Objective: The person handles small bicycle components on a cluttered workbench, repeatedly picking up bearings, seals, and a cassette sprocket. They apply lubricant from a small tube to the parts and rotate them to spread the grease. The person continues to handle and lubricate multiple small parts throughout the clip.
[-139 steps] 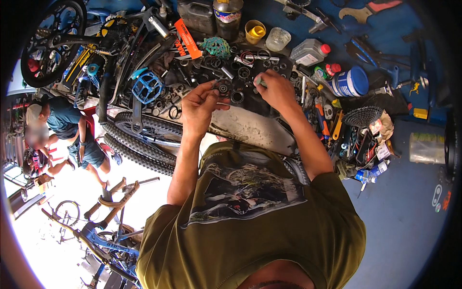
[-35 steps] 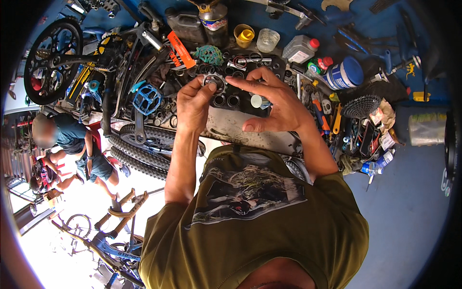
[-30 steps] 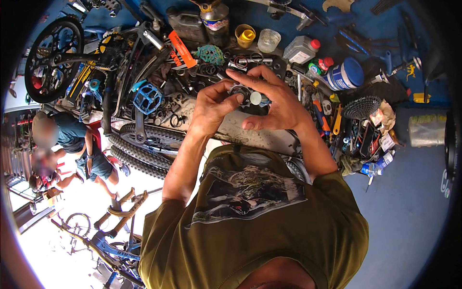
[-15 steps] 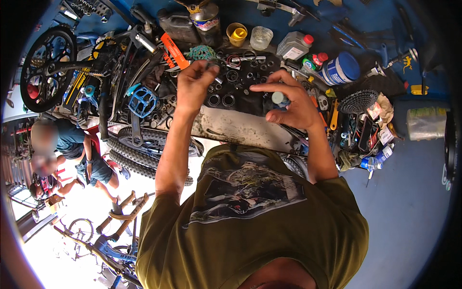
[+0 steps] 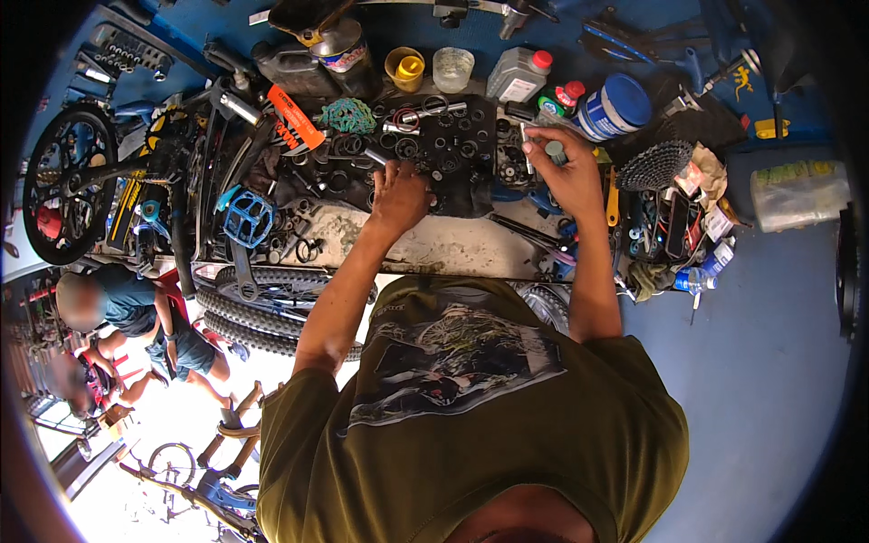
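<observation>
My left hand point(image 5: 400, 195) is low over the dark mat point(image 5: 471, 195), its fingers bent down but apart. Nothing shows in its grip, though the fingertips are partly hidden. Just beyond them lies a short metal tube point(image 5: 377, 156). Several bearings and rings point(image 5: 445, 161) lie on the mat to its right. Over the right end of the mat, my right hand point(image 5: 572, 181) is closed around a small cylinder with a grey-green end point(image 5: 555, 152). A slim silver piece point(image 5: 527, 145) shows at its fingertips; I cannot tell if it is held.
Cups, a grey bottle point(image 5: 520, 75) and a blue-and-white tub point(image 5: 617, 107) line the back. A blue pedal point(image 5: 247, 217) and a crankset point(image 5: 68, 181) are at left. A cassette point(image 5: 654, 166) and tools crowd the right. Two other people are at the lower left.
My left hand has come down to the mat; the dark ring it pinched is out of sight. My right hand has moved right and away from me, its fingers drawn in around the cylinder.
</observation>
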The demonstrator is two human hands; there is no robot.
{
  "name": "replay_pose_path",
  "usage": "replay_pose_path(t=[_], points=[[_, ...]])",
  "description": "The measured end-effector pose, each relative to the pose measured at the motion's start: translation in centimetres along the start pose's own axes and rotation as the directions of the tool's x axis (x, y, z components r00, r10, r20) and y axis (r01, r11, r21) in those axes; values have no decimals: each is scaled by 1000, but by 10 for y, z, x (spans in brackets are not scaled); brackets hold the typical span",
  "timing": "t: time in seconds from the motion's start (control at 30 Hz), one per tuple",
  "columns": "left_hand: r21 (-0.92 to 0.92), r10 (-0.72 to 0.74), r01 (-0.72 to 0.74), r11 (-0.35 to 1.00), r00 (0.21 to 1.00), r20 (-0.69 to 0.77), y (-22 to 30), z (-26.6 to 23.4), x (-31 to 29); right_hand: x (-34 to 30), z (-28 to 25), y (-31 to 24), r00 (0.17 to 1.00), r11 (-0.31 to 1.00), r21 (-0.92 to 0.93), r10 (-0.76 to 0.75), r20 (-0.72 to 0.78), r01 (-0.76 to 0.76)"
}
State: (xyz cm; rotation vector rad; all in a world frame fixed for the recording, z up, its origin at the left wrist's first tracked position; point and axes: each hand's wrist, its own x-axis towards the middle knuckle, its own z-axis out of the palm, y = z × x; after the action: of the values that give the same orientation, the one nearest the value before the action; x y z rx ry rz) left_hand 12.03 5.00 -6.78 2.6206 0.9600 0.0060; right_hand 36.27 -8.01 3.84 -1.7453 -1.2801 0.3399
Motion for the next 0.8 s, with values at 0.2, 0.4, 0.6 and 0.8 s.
replay_pose_path(t=[0.2, 0.4, 0.6, 0.8], points=[[-98, 16, -45, 994, 960, -279, -1, -3, -4, -1, 21, 41, 962, 854, -488, 256, 94, -180], [-303, -65, -49, 952, 933, -354, 9, -22, -19, -16, 40, 59, 907, 711, -702, 270, 322, 37], [-752, -240, -73, 655, 924, -298, 6, -36, -26, -9, 32, 47, 891, 754, -652, 345, 294, -77], [-968, -193, -20, 249, 979, -70, -9, -58, -28, 15, 7, -33, 874, 981, -160, 171, 455, -108]])
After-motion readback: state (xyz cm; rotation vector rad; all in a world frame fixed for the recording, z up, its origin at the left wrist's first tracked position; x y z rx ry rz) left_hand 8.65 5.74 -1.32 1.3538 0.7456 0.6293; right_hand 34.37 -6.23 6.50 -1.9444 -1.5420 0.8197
